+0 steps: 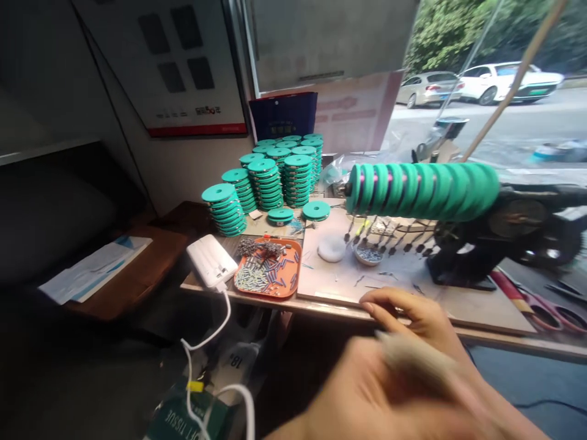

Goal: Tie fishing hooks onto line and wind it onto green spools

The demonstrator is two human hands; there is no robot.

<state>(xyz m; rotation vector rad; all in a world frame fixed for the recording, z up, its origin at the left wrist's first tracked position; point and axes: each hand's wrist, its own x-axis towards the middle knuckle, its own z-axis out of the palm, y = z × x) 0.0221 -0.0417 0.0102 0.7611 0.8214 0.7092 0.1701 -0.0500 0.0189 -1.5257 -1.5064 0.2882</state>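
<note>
My right hand (415,315) hovers at the table's front edge, below a white board (403,278). Its fingers point left, curled close to the thumb; whether they hold anything is hidden. My left hand (362,397) is nearer the camera and below it, smeared by motion, with a pale blurred streak (413,355) across it. On a dark stand (463,256) above the board, a row of green spools (422,189) sits on a horizontal spindle, with small hooks and lines dangling from it.
Stacks of green spools (268,180) stand at the back left. An orange tray (270,275) of small tubes, a white power bank (211,261) with its cable, a white round lid (331,247) and a small bowl (368,253) lie on the table. Scissors (548,311) rest at the right.
</note>
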